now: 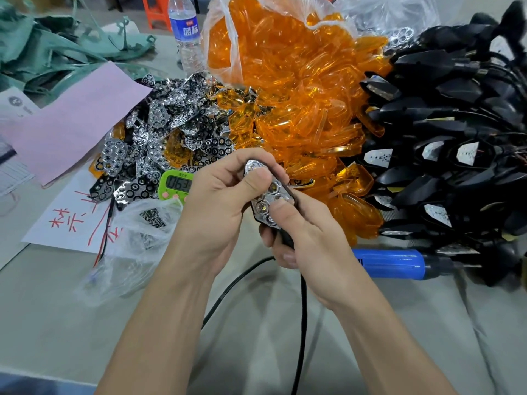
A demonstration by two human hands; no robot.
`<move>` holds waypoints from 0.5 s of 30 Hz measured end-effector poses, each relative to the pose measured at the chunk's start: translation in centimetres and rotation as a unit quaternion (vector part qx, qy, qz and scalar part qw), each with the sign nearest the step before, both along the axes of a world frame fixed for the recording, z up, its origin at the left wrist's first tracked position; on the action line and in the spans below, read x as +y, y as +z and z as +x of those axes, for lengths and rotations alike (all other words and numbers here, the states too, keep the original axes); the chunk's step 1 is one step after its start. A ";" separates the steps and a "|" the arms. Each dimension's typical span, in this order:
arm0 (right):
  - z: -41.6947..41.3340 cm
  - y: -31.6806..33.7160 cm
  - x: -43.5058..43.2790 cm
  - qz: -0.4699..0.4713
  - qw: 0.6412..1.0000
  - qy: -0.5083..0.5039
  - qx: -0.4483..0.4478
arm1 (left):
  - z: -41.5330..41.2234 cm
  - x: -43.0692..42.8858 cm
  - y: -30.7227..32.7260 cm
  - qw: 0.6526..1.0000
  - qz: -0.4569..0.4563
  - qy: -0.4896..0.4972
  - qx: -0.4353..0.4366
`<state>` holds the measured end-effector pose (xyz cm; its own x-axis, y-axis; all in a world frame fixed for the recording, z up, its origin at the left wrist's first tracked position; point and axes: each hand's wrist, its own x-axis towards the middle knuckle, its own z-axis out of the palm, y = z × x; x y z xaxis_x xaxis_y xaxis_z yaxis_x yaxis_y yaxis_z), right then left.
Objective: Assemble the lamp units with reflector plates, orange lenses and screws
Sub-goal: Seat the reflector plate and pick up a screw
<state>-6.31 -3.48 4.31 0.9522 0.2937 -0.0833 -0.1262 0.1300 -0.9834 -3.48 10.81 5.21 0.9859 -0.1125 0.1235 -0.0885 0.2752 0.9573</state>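
Lamp unit [286, 238]: mid-view, held above the table by both hands, a reflector plate [269, 196] lying in its face.
Left hand [216, 206]: grips the unit's far end, thumb pressed on the plate.
Right hand [302, 235]: fingers curled round the black body, thumb on the plate's near part.
Orange lenses [299, 109]: heap at 12 o'clock from the hands.
Loose plates [159, 129]: pile at 10 o'clock.
Black housings [456, 152]: stack at 2 o'clock.
Screw bag [148, 220]: at 9 o'clock, just beside a green timer [176, 183].
Blue screwdriver [390, 263]: at 4 o'clock.
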 end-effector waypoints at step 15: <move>-1.9 0.7 0.8 -0.248 0.942 -0.097 -0.203 | -0.3 1.3 0.6 0.995 0.017 -0.078 -0.052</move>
